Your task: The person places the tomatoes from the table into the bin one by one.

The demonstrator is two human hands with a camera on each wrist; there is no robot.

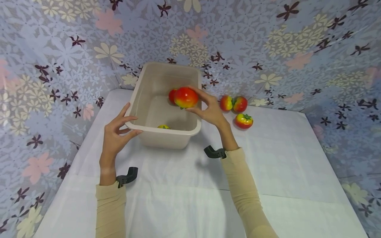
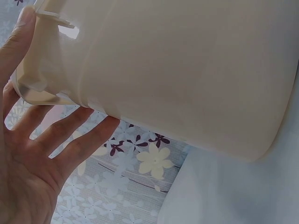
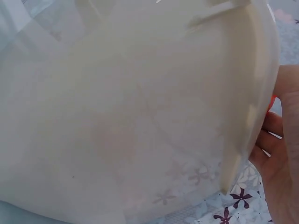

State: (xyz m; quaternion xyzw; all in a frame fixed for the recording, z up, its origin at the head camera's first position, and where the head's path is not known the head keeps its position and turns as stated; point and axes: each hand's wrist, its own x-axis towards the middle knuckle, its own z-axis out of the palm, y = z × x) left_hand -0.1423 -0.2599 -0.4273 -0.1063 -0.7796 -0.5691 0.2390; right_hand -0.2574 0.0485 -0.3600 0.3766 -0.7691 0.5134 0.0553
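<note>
A beige plastic bin [image 1: 166,132] stands on the table. My left hand [image 1: 117,132] holds its near left rim corner; in the left wrist view the thumb lies on one wall and the other fingers [image 2: 88,140] along another. My right hand [image 1: 209,107] pinches a glossy red-and-yellow fruit [image 1: 186,97], tomato-like, over the right side of the bin. Another red fruit [image 1: 172,96] sits in the bin behind it, partly hidden. The yellow top of one more fruit [image 1: 163,126] shows just above the near rim. In the right wrist view the bin wall [image 3: 140,116] covers most of the held fruit.
Right of the bin on the white cloth [image 1: 285,155] lie three similar fruits: one red-yellow fruit [image 1: 226,103], a second touching it [image 1: 240,104], and a third with a green leafy top [image 1: 244,121] nearer. Floral fabric [image 1: 238,43] rises behind the table.
</note>
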